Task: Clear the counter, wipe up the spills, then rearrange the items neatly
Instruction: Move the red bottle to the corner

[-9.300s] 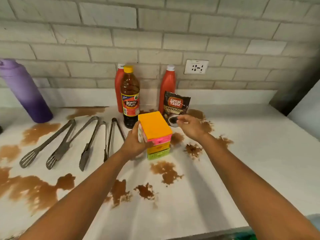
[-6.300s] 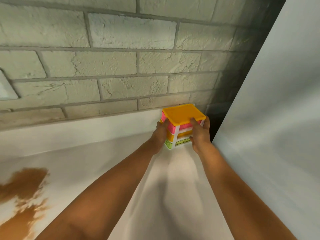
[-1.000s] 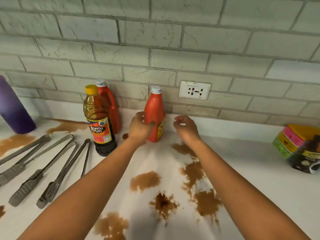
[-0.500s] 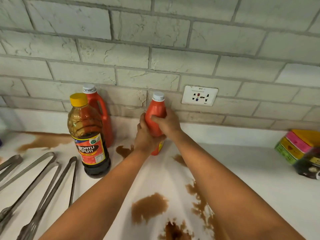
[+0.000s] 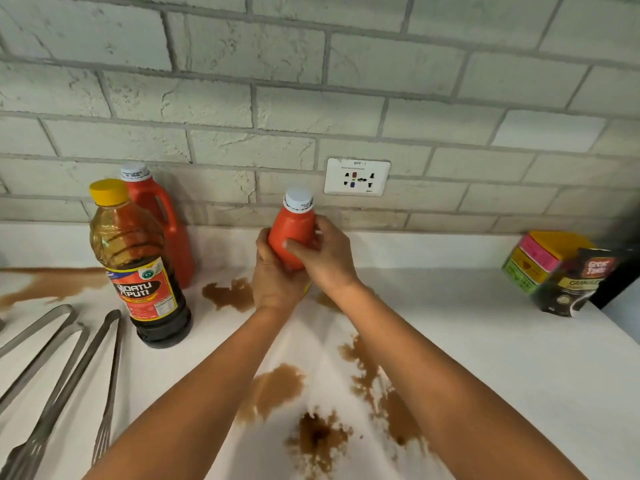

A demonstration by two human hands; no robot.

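Head view: left hand and right hand both wrapped round the red bottle, lifted off the stained surface near the wall. Keep it upright, carry it clear of the spills, park it beside the drawer box.

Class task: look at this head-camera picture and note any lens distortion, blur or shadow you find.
Head view: the wall's brick lines bow, a wide-angle effect; the coffee pouch at the right edge looks soft; both hands on the red bottle are fairly sharp; faint arm shadows fall on the counter.
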